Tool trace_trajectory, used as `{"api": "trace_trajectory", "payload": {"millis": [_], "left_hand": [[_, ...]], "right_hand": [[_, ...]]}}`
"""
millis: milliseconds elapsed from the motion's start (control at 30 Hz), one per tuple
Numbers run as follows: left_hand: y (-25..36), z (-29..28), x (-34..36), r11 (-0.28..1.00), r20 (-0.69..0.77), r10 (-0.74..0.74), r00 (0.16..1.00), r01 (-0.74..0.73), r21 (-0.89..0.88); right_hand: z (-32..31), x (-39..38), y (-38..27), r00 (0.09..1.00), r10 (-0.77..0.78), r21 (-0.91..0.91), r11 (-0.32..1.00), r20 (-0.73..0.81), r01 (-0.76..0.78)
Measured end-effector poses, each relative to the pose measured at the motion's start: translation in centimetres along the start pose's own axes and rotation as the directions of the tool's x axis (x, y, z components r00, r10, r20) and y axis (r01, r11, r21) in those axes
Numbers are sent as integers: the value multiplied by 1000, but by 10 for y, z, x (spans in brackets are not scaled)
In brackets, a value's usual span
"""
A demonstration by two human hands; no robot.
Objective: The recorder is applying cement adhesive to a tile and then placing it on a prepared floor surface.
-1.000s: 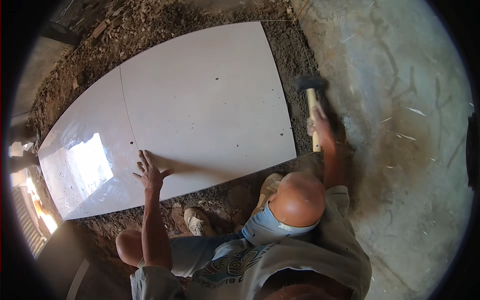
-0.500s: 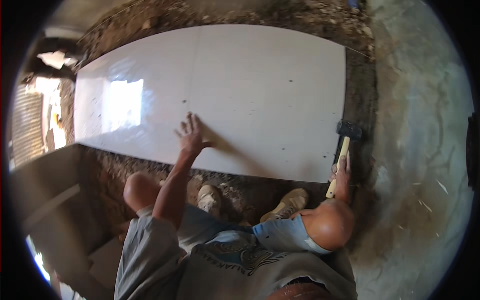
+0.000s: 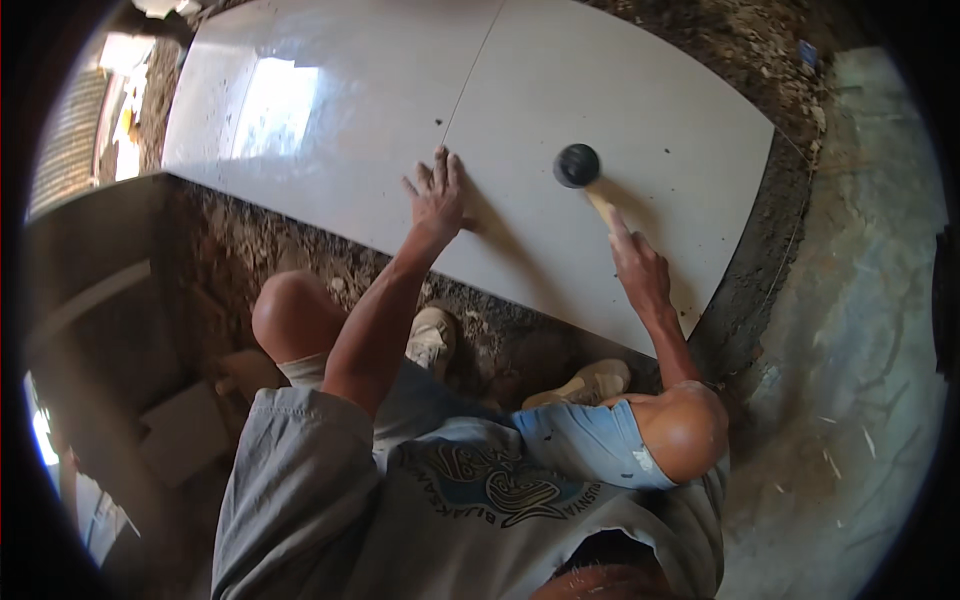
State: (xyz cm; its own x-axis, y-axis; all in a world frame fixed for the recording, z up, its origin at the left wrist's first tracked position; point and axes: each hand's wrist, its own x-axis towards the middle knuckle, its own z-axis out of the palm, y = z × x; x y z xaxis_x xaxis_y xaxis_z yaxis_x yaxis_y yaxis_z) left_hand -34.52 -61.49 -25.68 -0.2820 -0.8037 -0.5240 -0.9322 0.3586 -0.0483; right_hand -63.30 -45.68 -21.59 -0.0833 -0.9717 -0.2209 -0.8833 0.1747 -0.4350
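Two large glossy white tiles lie edge to edge, a left tile (image 3: 370, 110) and a right tile (image 3: 650, 100), with a thin dark joint between them. My left hand (image 3: 437, 200) rests with fingers spread, its fingertips at the joint. In my right hand (image 3: 642, 268) is a rubber mallet (image 3: 577, 166) with a black head and a pale wooden handle, gripped by the handle. The mallet head is over the right tile, left of its middle; I cannot tell whether it touches the surface. Small dark specks dot both tiles.
Rough soil and rubble (image 3: 250, 235) border the tiles at the near left and far right. A string runs along the right side, beside a grey concrete surface (image 3: 860, 250). My shoes (image 3: 590, 384) stand close to the tiles' near edge. A blue scrap (image 3: 808, 53) lies far right.
My right hand has brought the mallet from beyond the right tile's edge leftward over that tile. The left hand stays spread on the tiles, now by the joint. The view has turned and shifted.
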Motion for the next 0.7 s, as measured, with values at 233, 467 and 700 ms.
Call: {"api": "trace_trajectory", "payload": {"millis": [233, 467, 700], "left_hand": [[-1, -9, -6, 1000, 23, -12, 1000, 12, 1], [-11, 13, -12, 997, -49, -21, 999, 25, 73], [-28, 1, -25, 967, 37, -87, 996, 93, -238]], "right_hand": [[25, 16, -26, 994, 15, -79, 997, 104, -7], [30, 26, -38, 998, -59, -76, 996, -39, 56], [-10, 50, -58, 986, 42, 49, 998, 161, -50]]}}
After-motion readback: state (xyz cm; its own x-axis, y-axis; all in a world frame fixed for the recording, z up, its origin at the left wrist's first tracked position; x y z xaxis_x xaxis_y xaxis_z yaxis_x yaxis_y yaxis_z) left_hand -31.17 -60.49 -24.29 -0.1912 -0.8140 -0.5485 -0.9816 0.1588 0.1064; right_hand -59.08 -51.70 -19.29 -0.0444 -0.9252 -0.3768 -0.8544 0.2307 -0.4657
